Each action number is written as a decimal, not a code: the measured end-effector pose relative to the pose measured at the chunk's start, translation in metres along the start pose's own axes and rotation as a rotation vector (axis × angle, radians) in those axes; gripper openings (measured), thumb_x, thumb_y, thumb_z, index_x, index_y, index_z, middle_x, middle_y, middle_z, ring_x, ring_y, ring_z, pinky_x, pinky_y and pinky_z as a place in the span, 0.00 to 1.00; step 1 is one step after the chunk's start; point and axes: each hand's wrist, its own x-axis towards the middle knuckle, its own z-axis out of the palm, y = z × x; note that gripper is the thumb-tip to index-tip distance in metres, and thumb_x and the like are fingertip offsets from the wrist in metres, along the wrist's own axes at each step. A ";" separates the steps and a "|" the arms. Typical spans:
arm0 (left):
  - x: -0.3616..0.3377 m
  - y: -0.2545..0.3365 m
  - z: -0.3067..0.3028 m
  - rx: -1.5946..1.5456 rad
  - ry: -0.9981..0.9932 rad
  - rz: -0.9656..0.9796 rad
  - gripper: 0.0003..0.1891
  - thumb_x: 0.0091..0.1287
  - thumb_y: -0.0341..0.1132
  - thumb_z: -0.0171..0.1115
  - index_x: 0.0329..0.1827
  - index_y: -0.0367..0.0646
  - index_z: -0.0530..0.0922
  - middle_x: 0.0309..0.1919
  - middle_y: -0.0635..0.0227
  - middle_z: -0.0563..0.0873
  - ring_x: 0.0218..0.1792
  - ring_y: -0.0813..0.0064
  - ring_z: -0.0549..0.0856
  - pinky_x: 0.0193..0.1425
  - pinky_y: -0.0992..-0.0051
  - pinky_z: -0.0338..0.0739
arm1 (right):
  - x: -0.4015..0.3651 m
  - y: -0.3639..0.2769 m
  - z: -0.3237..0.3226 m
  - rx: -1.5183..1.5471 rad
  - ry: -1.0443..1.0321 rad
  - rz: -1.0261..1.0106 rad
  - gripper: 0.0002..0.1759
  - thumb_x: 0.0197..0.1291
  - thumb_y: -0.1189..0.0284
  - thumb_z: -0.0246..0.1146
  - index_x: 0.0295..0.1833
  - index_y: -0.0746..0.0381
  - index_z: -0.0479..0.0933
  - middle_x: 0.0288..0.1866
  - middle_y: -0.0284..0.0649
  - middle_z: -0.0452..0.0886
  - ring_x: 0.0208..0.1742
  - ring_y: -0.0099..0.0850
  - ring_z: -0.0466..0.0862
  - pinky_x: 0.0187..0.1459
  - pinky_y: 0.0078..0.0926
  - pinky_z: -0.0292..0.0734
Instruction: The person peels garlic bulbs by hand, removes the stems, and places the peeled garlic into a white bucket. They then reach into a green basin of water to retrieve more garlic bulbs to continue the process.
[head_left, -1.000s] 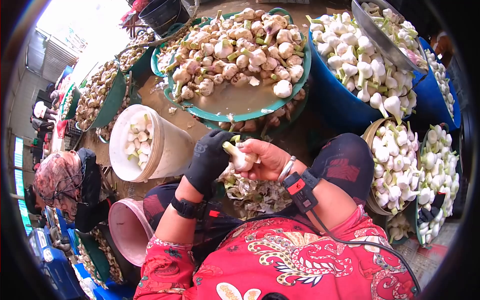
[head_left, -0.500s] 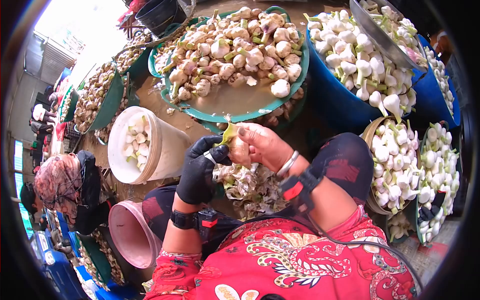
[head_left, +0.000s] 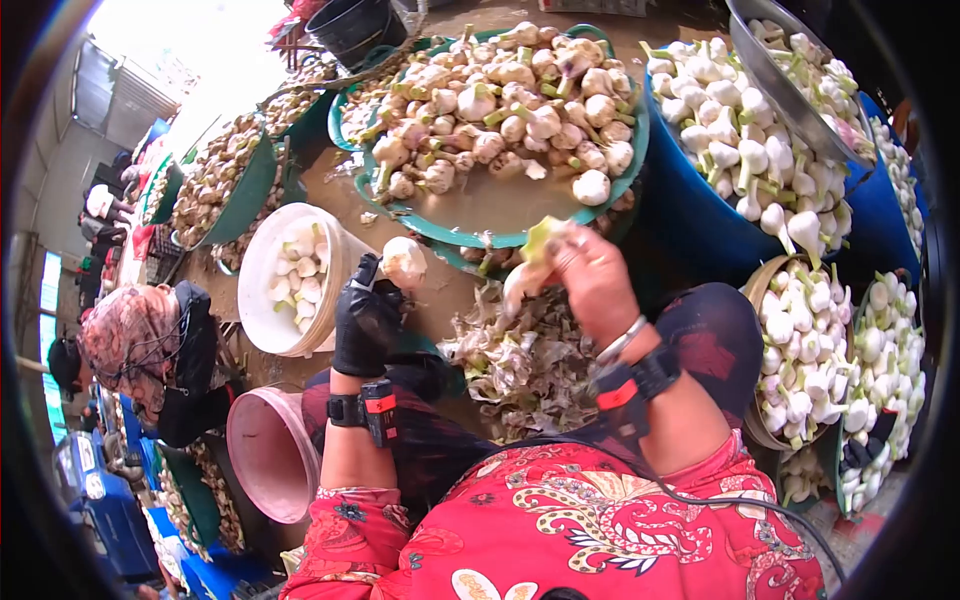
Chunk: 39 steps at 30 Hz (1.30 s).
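My left hand (head_left: 368, 315), in a black glove, grips a pale garlic bulb (head_left: 404, 264) beside the rim of a white bucket. In my bare right hand (head_left: 597, 285) is a strip of garlic skin (head_left: 535, 262), greenish at the top and brownish below, pinched between thumb and fingers. The two hands are well apart. Below and between them lies a heap of peeled garlic skins (head_left: 520, 365) by my legs. The white bucket (head_left: 335, 270), tilted toward the left, holds several clean bulbs.
Ahead stands a green tub (head_left: 480, 240) heaped with unpeeled garlic. To the right are a blue barrel (head_left: 680, 160) and a basket (head_left: 752, 400) full of white bulbs. A pink bucket (head_left: 270, 455) lies at left, near a person in a patterned head covering (head_left: 130, 335).
My hands have separated. The left moved left with the garlic bulb toward the white bucket, while the right moved right, carrying the skin pulled off it. The whole view shifted slightly.
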 end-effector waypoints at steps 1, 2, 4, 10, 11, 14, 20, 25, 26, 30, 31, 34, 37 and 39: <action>-0.012 0.008 0.011 0.202 0.004 -0.020 0.18 0.55 0.34 0.67 0.46 0.34 0.78 0.24 0.65 0.81 0.27 0.63 0.82 0.32 0.69 0.76 | 0.006 -0.001 -0.009 -0.069 -0.098 0.113 0.13 0.63 0.78 0.54 0.51 0.65 0.77 0.37 0.36 0.83 0.38 0.22 0.81 0.43 0.22 0.78; -0.017 0.011 0.019 0.208 0.005 -0.015 0.18 0.55 0.34 0.67 0.46 0.34 0.78 0.24 0.65 0.81 0.27 0.63 0.82 0.32 0.69 0.76 | 0.009 -0.001 -0.013 -0.138 -0.189 0.222 0.14 0.60 0.79 0.55 0.52 0.65 0.77 0.36 0.38 0.83 0.38 0.24 0.82 0.43 0.23 0.78; -0.024 0.010 0.039 1.192 -0.126 0.912 0.15 0.57 0.35 0.66 0.44 0.35 0.79 0.27 0.68 0.81 0.27 0.69 0.83 0.31 0.76 0.77 | -0.001 0.025 -0.002 -0.581 -0.281 0.123 0.17 0.53 0.79 0.57 0.50 0.63 0.78 0.34 0.42 0.83 0.37 0.29 0.83 0.42 0.25 0.78; -0.039 0.010 0.095 0.146 -0.025 0.031 0.14 0.63 0.32 0.62 0.49 0.36 0.80 0.32 0.71 0.83 0.27 0.81 0.80 0.32 0.81 0.74 | -0.007 0.019 0.022 -0.317 -0.142 -0.020 0.17 0.50 0.83 0.65 0.48 0.60 0.80 0.46 0.31 0.76 0.42 0.19 0.78 0.47 0.19 0.76; -0.040 0.011 0.099 0.218 -0.067 0.054 0.12 0.64 0.31 0.62 0.48 0.36 0.80 0.33 0.70 0.83 0.26 0.82 0.79 0.31 0.81 0.74 | -0.006 0.015 0.021 -0.339 -0.174 0.008 0.18 0.50 0.82 0.65 0.48 0.59 0.80 0.44 0.31 0.75 0.41 0.19 0.77 0.46 0.18 0.75; -0.041 0.019 0.110 0.363 -0.132 0.082 0.10 0.64 0.31 0.63 0.45 0.37 0.81 0.32 0.72 0.84 0.27 0.86 0.77 0.31 0.82 0.73 | -0.004 0.011 0.017 -0.420 -0.210 -0.011 0.17 0.48 0.81 0.66 0.46 0.58 0.80 0.41 0.31 0.73 0.37 0.19 0.75 0.44 0.17 0.74; -0.042 0.023 0.118 0.626 -0.273 0.267 0.08 0.62 0.30 0.64 0.43 0.38 0.82 0.32 0.72 0.84 0.30 0.86 0.79 0.34 0.82 0.73 | 0.000 -0.003 0.013 -0.653 -0.323 -0.073 0.07 0.47 0.79 0.65 0.34 0.59 0.78 0.33 0.33 0.71 0.32 0.23 0.74 0.35 0.22 0.72; -0.035 0.016 0.097 0.425 -0.201 0.155 0.11 0.64 0.25 0.59 0.49 0.37 0.80 0.32 0.70 0.84 0.31 0.82 0.82 0.33 0.79 0.78 | -0.007 -0.003 0.017 -0.814 -0.289 -0.265 0.04 0.46 0.72 0.61 0.27 0.60 0.73 0.31 0.45 0.75 0.39 0.44 0.76 0.41 0.42 0.73; -0.036 0.017 0.090 0.430 -0.189 0.166 0.11 0.64 0.25 0.59 0.49 0.37 0.80 0.32 0.70 0.84 0.31 0.82 0.82 0.33 0.79 0.78 | -0.005 0.002 0.012 -0.797 -0.194 -0.378 0.05 0.46 0.73 0.61 0.26 0.62 0.72 0.29 0.46 0.76 0.34 0.43 0.78 0.37 0.39 0.75; -0.043 0.030 0.078 0.947 -0.102 0.666 0.18 0.62 0.19 0.51 0.56 0.36 0.77 0.39 0.63 0.83 0.28 0.77 0.84 0.30 0.79 0.80 | 0.013 0.002 -0.008 -0.342 0.252 0.025 0.06 0.53 0.80 0.60 0.25 0.63 0.71 0.20 0.36 0.77 0.20 0.24 0.77 0.25 0.23 0.74; -0.044 0.030 0.076 0.965 -0.124 0.661 0.18 0.63 0.19 0.50 0.56 0.36 0.77 0.39 0.62 0.83 0.28 0.76 0.84 0.29 0.79 0.80 | 0.011 -0.001 -0.004 -0.298 0.131 0.070 0.07 0.55 0.81 0.59 0.26 0.63 0.73 0.21 0.32 0.78 0.20 0.19 0.77 0.26 0.19 0.75; -0.044 0.026 0.080 1.001 -0.145 0.696 0.19 0.62 0.20 0.53 0.57 0.36 0.77 0.38 0.63 0.83 0.29 0.77 0.83 0.30 0.79 0.80 | -0.003 0.016 0.014 -0.430 -0.168 0.017 0.02 0.57 0.78 0.61 0.32 0.64 0.77 0.25 0.30 0.78 0.25 0.15 0.75 0.28 0.14 0.71; -0.045 0.016 0.089 0.858 -0.141 0.652 0.14 0.63 0.23 0.57 0.53 0.35 0.78 0.34 0.65 0.83 0.28 0.78 0.82 0.32 0.78 0.80 | -0.006 0.013 0.025 -0.369 -0.062 0.055 0.05 0.55 0.76 0.67 0.34 0.64 0.77 0.26 0.29 0.78 0.27 0.15 0.75 0.30 0.15 0.72; -0.046 0.013 0.101 0.138 0.009 0.081 0.10 0.65 0.26 0.60 0.47 0.34 0.79 0.32 0.67 0.82 0.29 0.79 0.81 0.35 0.78 0.79 | -0.006 0.013 0.029 -0.332 0.005 0.086 0.09 0.54 0.74 0.70 0.36 0.65 0.77 0.28 0.30 0.79 0.30 0.15 0.76 0.32 0.16 0.74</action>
